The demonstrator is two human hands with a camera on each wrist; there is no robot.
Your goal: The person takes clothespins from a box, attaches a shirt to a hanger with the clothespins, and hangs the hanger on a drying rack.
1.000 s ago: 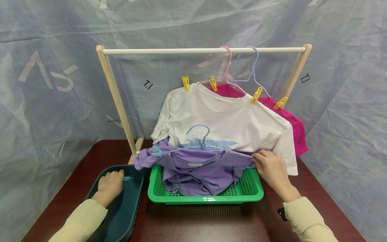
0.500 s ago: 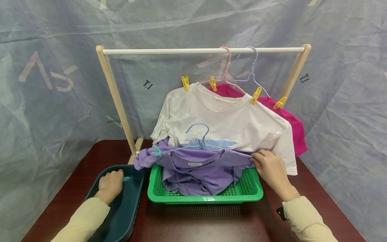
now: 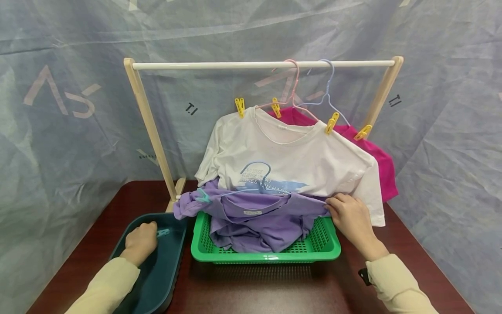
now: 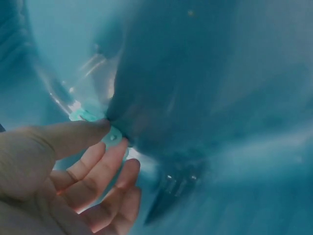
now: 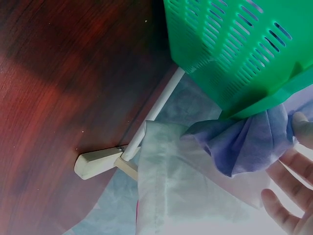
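Note:
My left hand [image 3: 140, 240] is inside the dark teal basin [image 3: 158, 274]. In the left wrist view its thumb and fingers pinch a turquoise clothespin [image 4: 113, 136], partly hidden by them; one end of this clothespin [image 3: 163, 233] shows beside the hand in the head view. My right hand [image 3: 351, 218] pinches the right shoulder of a purple shirt [image 3: 255, 226], whose cloth [image 5: 249, 142] bunches at the fingertips in the right wrist view. A blue hanger [image 3: 256, 163] sits in the shirt's neck. Another turquoise clothespin [image 3: 203, 196] is on the left shoulder.
Beneath the purple shirt stands a green basket [image 3: 270, 257]. Behind, a white shirt [image 3: 282, 161] and a magenta shirt [image 3: 388, 174] hang on hangers from the rack's white rail [image 3: 204, 66], with yellow clothespins [image 3: 331, 123] on their shoulders. The dark red table [image 3: 251, 288] carries everything.
My left hand has shifted slightly left within the basin, and more of the turquoise clothespin shows beside it. The right hand and the purple shirt stay where they were.

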